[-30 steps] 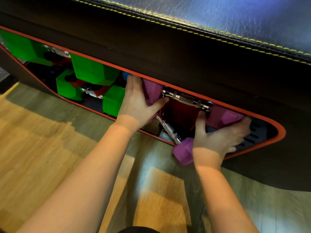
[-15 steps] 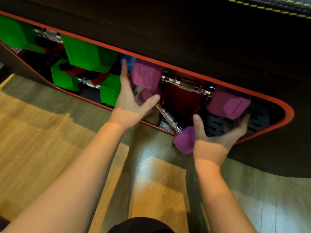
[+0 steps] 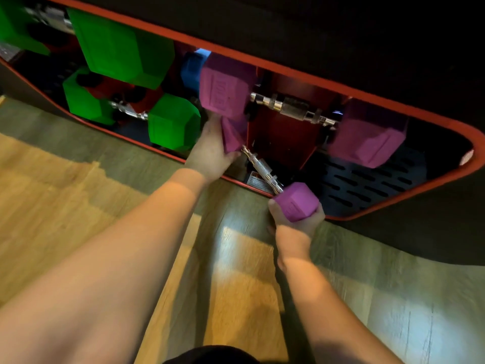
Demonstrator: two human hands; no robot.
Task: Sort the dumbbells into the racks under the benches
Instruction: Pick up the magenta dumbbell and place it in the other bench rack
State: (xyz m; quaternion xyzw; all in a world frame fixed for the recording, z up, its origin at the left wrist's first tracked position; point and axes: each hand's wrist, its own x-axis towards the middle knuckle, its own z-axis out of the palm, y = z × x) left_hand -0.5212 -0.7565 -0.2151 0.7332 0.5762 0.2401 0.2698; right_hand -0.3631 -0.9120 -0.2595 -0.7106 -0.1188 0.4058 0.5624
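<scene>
We had both hands on the lower purple dumbbell. It lay diagonal in the rack under the bench, one end in, one end out. Left hand gripped its inner head at about 11 o'clock from the bar, fingers wrapped round the purple block. Right hand cupped the outer head at 5 o'clock, fingers closed under it, thumb on the near side. That head sat just past the orange rim, over the wood floor.

Upper purple dumbbell rested across the red cradle, bar running 10 to 4 o'clock, neither hand on its bar; our left hand was just below its left head, contact unclear. At 9 o'clock from it, two green dumbbells: the upper one big and partly cut off at the frame edge, the lower one with its right head just beside our left hand. A blue block showed behind, between the green and purple heads; too hidden to tell more. Image was blurred around the heads, so the embossed markings were unreadable.
</scene>
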